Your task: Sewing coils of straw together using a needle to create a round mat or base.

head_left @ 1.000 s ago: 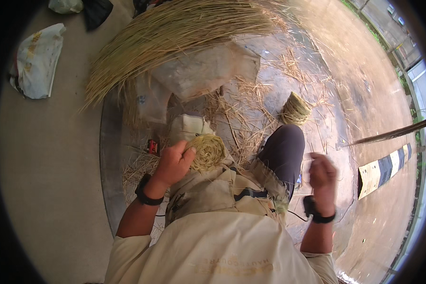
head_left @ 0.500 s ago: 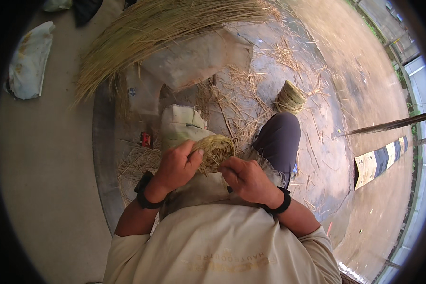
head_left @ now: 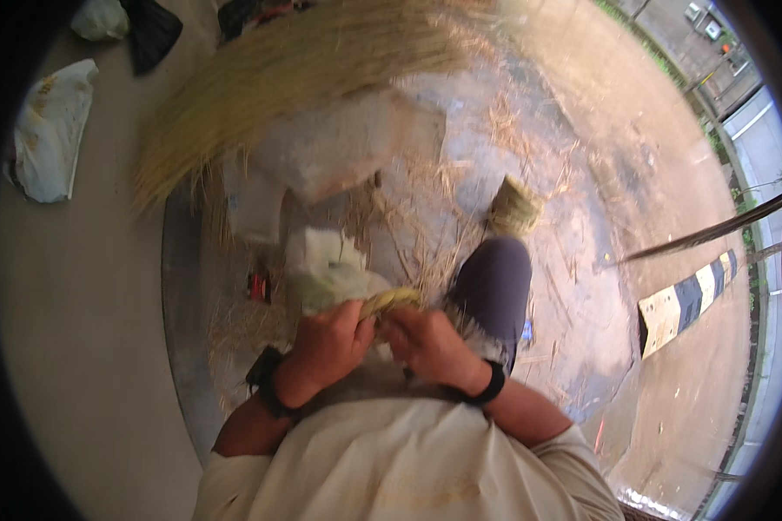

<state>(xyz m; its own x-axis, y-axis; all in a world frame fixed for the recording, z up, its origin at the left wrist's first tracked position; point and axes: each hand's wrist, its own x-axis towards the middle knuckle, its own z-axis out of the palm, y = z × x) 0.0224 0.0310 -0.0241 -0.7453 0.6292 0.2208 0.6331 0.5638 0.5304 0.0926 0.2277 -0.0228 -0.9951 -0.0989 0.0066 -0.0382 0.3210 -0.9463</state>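
A round woven straw piece (head_left: 391, 300) is held close to my body, over my lap. Only its curved, twisted upper edge shows; the rest is hidden behind my hands. My left hand (head_left: 328, 343) is closed around its left side. On its right side, my right hand (head_left: 430, 341) is closed with fingers curled at the straw; motion blur hides exactly what they pinch. Beyond my right knee (head_left: 495, 278) stands a coiled straw bundle or woven roll (head_left: 516, 207). A pale cloth (head_left: 321, 260) covers my left leg.
A large sheaf of long straw (head_left: 295, 91) lies across the far side, beside a pale sack-like sheet (head_left: 339, 148). Loose straw litters the grey mat (head_left: 573, 286). A small red item (head_left: 258, 285) sits left of my leg. A black-and-white striped block (head_left: 686, 302) lies at right.
My head view has shifted, so the scene sits differently. The straw piece has tilted from showing its open, hollow side to showing mainly its edge, and my hands have drawn nearer each other.
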